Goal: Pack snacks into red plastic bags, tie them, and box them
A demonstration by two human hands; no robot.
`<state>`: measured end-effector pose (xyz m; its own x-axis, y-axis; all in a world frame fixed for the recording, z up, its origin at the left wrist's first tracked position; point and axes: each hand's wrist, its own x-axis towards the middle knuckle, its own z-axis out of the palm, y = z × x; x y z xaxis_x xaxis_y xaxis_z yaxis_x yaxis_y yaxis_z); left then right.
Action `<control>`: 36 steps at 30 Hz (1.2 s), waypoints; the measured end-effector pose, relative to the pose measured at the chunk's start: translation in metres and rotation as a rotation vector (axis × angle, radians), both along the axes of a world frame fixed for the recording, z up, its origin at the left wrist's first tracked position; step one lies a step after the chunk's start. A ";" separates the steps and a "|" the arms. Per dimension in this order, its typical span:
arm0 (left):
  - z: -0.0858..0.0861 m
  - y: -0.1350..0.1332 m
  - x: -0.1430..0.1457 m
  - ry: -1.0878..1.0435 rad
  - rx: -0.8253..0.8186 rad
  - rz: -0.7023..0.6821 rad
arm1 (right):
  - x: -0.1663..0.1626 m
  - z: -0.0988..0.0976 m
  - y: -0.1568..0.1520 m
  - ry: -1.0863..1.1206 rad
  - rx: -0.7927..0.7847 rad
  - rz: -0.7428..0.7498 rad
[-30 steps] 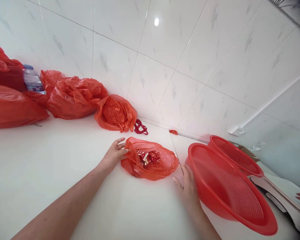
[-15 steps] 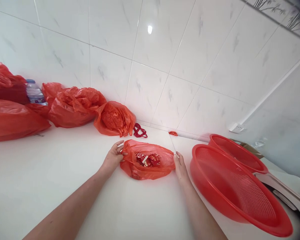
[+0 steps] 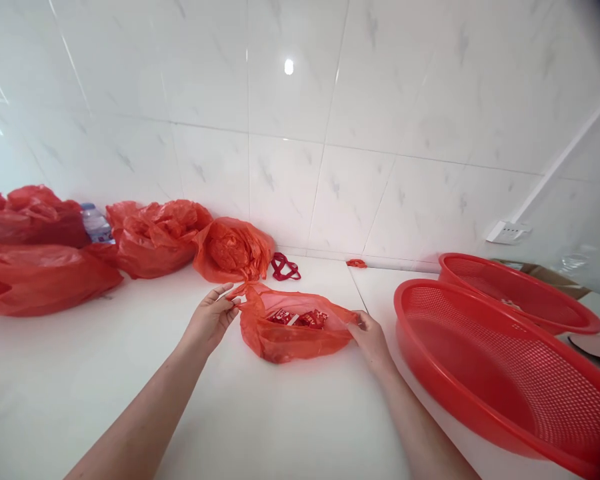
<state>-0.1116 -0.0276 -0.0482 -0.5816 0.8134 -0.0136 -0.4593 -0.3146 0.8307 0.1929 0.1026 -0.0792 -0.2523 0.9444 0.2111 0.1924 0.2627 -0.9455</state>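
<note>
In front of me a red plastic bag (image 3: 290,349) rests on the white counter with its mouth open upward. Several small red printed packets (image 3: 313,320) lie inside it, one with a white strip; their contents are hidden. My left hand (image 3: 210,319) pinches the bag's left handle between thumb and fingers, drawn out to the side. On the right side, my right hand (image 3: 371,337) is closed on the bag's other edge, the plastic bunched between thumb and fingers.
Along the tiled wall stand several filled red bags (image 3: 155,240) and a water bottle (image 3: 96,223). A dark red strap (image 3: 285,267) and an orange-red scrap (image 3: 357,264) lie behind the bag. Two red plastic baskets (image 3: 460,360) occupy the right side, near a wall socket (image 3: 507,232).
My left hand has pulled the bag's left handle outward into a stretched point. My right hand has gripped the right edge more closely. The camera view has tilted and shifted.
</note>
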 end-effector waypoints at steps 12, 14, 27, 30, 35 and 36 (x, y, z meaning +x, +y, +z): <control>0.178 0.005 0.032 0.484 0.323 -0.023 | 0.011 0.118 -0.016 0.596 -0.347 0.370; 0.192 0.006 0.032 0.580 0.317 0.006 | 0.011 0.132 -0.011 0.615 -0.315 0.300; 0.199 -0.021 0.035 1.020 0.096 0.046 | 0.029 0.158 -0.015 0.372 0.030 0.154; 0.178 -0.036 0.035 1.062 0.045 0.134 | 0.030 0.148 -0.024 0.366 0.117 0.091; 0.104 -0.052 0.012 0.948 -0.073 0.202 | 0.031 0.089 -0.020 0.405 0.162 -0.023; 0.086 -0.052 0.008 0.915 -0.129 0.172 | 0.029 0.075 -0.015 0.410 0.121 -0.054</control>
